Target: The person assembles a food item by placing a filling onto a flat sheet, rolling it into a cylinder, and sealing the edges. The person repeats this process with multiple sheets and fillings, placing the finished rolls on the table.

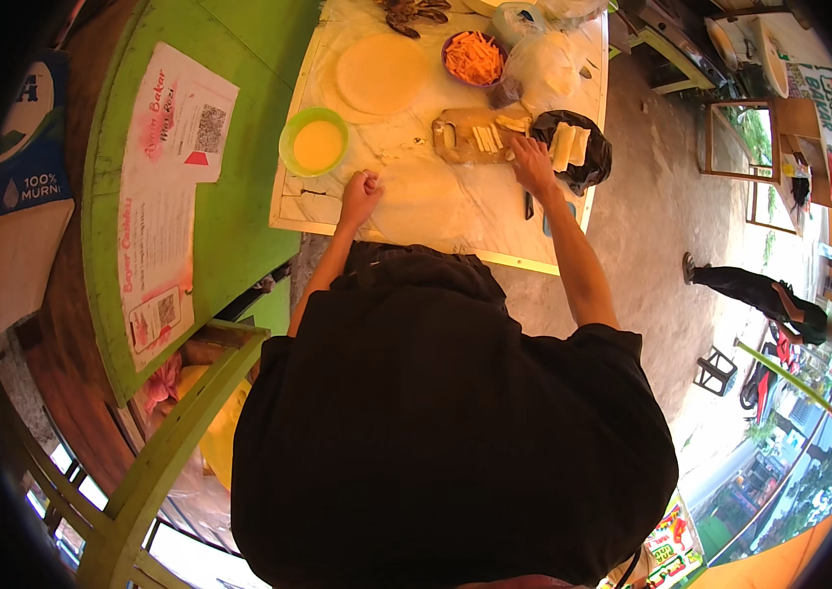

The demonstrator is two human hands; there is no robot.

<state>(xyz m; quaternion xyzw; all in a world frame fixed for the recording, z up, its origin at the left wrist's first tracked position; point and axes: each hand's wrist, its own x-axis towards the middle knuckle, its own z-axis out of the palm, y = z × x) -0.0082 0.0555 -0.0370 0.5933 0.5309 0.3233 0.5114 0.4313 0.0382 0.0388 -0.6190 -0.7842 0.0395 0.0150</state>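
Note:
My left hand (362, 194) is curled closed above the near left of the marble-patterned table (416, 211), below a green bowl (287, 147) of pale yellow liquid. Whatever its fingers may hold is too small to make out. At the right end of a wooden cutting board (449, 137), my right hand (532, 162) has its fingers bent down; what they grip is hidden. Pale yellow cut sticks (487, 137) lie on the board. Beside that hand, thick pale pieces (569, 145) rest on a black plastic bag (600, 162).
Round thin wrappers (377, 74) lie stacked beyond the green bowl. A bowl of orange strips (473, 59) and a clear plastic bag (546, 71) stand at the back. A dark handle (529, 205) lies near my right wrist. A person (764, 294) is off to the right.

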